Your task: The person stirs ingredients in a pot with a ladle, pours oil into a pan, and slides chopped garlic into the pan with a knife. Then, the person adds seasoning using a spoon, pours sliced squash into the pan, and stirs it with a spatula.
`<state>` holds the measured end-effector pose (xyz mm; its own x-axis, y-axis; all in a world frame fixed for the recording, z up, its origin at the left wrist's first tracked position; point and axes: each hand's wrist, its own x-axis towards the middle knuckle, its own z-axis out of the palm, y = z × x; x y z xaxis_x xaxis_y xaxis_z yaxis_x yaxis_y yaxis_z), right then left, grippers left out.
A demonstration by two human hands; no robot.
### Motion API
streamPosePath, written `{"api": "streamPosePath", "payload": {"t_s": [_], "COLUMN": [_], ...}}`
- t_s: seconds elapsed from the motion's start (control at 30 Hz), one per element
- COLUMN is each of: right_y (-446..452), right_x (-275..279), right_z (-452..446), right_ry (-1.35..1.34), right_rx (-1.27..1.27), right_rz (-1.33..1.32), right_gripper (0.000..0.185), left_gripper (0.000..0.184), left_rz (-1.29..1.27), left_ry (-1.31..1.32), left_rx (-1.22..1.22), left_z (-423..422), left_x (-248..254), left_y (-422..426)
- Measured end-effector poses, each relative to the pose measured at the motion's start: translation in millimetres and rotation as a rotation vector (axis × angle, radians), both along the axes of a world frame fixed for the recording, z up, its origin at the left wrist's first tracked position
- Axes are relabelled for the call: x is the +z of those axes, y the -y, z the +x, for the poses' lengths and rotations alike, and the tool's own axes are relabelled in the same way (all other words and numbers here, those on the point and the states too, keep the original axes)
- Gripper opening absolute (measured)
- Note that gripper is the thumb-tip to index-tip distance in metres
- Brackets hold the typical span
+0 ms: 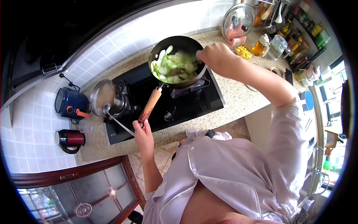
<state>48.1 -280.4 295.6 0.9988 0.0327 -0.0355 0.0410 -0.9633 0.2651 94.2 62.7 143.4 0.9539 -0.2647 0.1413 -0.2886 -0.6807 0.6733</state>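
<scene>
My left hand (144, 136) is closed around the end of the wooden handle (151, 102) of a dark wok (153, 50). The wok sits on the right burner, with pale green vegetable slices (173, 67) in it. My right hand (218, 58) is closed at the wok's right rim. A dark blur lies by its fingers over the slices; what it grips cannot be made out. A long metal spoon (121, 124) slants from the pot at left toward my left hand; whether the fingers touch its handle is unclear.
A steel pot (118, 104) with a glass lid (103, 93) stands on the left burner of the black hob (141, 82). A blue appliance (71, 102) and red kettle (71, 140) stand left. At right are a bowl of yellow pieces (244, 51), an oil jug (261, 45) and a lid (238, 22).
</scene>
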Motion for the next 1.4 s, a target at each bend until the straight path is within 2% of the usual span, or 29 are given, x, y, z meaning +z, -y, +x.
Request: {"api": "streamPosePath", "payload": {"t_s": [0.03, 0.07, 0.13, 0.17, 0.27, 0.37, 0.4, 0.47, 0.57, 0.6, 0.67, 0.73, 0.77, 0.8, 0.9, 1.0, 1.07, 1.1, 1.13, 1.2, 1.3, 1.33, 1.4], "right_y": [1, 8, 21, 27, 41, 52, 44, 45, 45, 47, 53, 65, 60, 78, 83, 70, 57, 46, 34, 7, 10, 12, 16], "right_x": [-4, -5, 1, 6, 3, -31, -33, -60, -62, -56, -46, -28, 1, -8, 32, 57, 57, 52, 44, 42, 13, 20, 48], "right_z": [10, 15, 21, 15, 11, 27, 27, 27, 11, 4, -12, -22, -31, -35, -39, -42, -41, -46, -29, -18, 1, 3, 3], "right_ry": [-0.053, -0.052, 0.042, 0.128, 0.197, 0.152, 0.151, 0.107, 0.049, 0.045, 0.023, -0.007, -0.046, 0.254, 0.263, 0.266, 0.032, 0.097, -0.237, -0.285, -0.163, -0.16, -0.125], "right_rx": [-0.125, -0.121, -0.279, -0.295, -0.331, -0.39, -0.405, -0.267, -0.043, -0.048, 0.08, 0.069, -0.003, 0.171, 0.118, 0.133, 0.047, 0.182, 0.012, -0.038, -0.017, -0.011, -0.205], "right_rz": [-0.032, -0.032, 0.141, 0.234, 0.194, 0.179, 0.246, 0.383, 0.384, 0.387, 0.267, 0.126, 0.041, -0.126, -0.059, -0.159, -0.275, -0.437, -0.649, -0.393, -0.266, -0.27, -0.316], "right_gripper": [0.02, 0.02, 0.016, 0.016, 0.016, 0.016, 0.015, 0.014, 0.018, 0.018, 0.027, 0.032, 0.035, 0.032, 0.03, 0.023, 0.021, 0.025, 0.03, 0.027, 0.027, 0.027, 0.027], "left_gripper": [0.025, 0.025, 0.025, 0.025, 0.025, 0.025, 0.025, 0.024, 0.024, 0.024, 0.025, 0.025, 0.025, 0.025, 0.024, 0.024, 0.024, 0.024, 0.024, 0.024, 0.024, 0.024, 0.024], "left_rz": [-0.02, -0.04, -0.032, -0.025, -0.02, -0.025, -0.026, -0.053, -0.041, -0.037, -0.062, -0.051, -0.038, -0.037, -0.037, -0.047, -0.05, -0.052, -0.059, -0.062, -0.077, -0.067, -0.062], "left_ry": [0.001, 0.003, 0.002, -0.004, -0.008, 0.01, 0.011, 0.021, 0.007, 0.002, 0.017, 0.029, 0.043, 0.038, 0.028, 0.019, 0.025, 0.026, 0.016, 0.006, 0.005, -0.01, -0.023], "left_rx": [-0.013, -0.027, -0.021, -0.016, -0.009, -0.002, 0.001, -0.01, 0.005, 0.0, 0.008, 0.001, -0.003, -0.001, 0.014, 0.024, 0.03, 0.037, 0.039, 0.036, 0.047, 0.034, 0.023], "left_z": [0, 0, 0, 0, -1, -1, 0, 1, 3, 2, 1, 2, 2, 1, -1, 0, 0, 0, -1, -2, -3, -3, -1], "left_x": [-1, -2, 1, 1, 3, -1, -2, -5, -9, -8, -5, -6, -6, -5, -2, -4, -6, -5, -5, -4, -3, -3, -3], "left_y": [-1, -3, -4, -3, -1, -1, -1, -2, -1, 0, 2, 2, 2, 2, 4, 4, 4, 5, 6, 5, 3, 2, 0]}}
